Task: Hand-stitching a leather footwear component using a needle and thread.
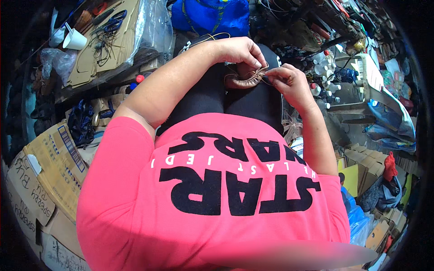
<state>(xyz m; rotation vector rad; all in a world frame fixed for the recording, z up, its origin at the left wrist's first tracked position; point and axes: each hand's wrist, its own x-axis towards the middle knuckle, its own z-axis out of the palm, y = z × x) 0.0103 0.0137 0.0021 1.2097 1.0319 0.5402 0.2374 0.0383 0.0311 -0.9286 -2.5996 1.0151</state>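
Note:
On my lap, across my dark trousers, rests a brown leather shoe upper [244,83] with a puckered, stitched curved edge. Thin tan cord [265,71] loops from its right end between my hands. My left hand [242,52] reaches in from above it, thumb and fingers closed in a pinch on the cord close to the stitched edge. From the right, my right hand [289,84] also pinches the cord, thumb against fingertips, just beside the leather. Whether a needle is in either hand is too small to tell.
A blue bag [210,17] stands beyond my knees. Left are flat cardboard sheets [100,46] with tangled cords, a white cup [74,39] and cardboard boxes [58,158]. Plastic bottles [323,67] crowd the right, beside a white rack [373,74].

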